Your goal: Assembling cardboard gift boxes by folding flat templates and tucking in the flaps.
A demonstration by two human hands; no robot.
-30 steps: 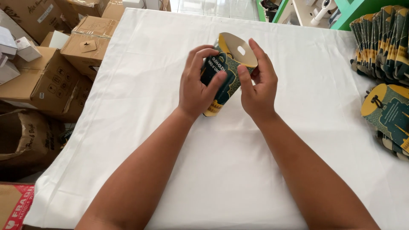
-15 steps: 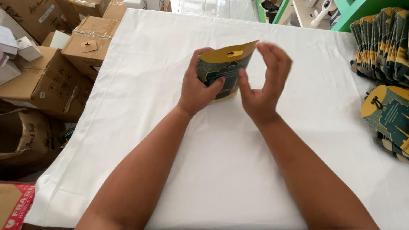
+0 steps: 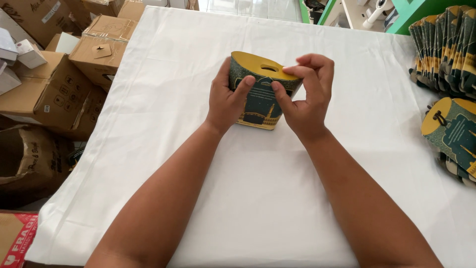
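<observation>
While both hands grip it, the small dark-teal and gold cardboard gift box (image 3: 261, 92) stands upright on the white tablecloth (image 3: 258, 198), directly between them. Left hand (image 3: 225, 97) wraps its near-left side, thumb across the front. Right hand (image 3: 305, 97) pinches the gold slotted top flap (image 3: 258, 65) at its right end. Box's long axis runs left to right; both hands sit equally close. Its back and right wall are hidden. Flat unfolded boxes (image 3: 446, 49) lie well right; brown cartons (image 3: 54, 84) left.

Left hand (image 3: 225, 99) and right hand (image 3: 307, 97) around a green-and-gold paper box (image 3: 260, 89) on a white tablecloth (image 3: 248, 188)
</observation>
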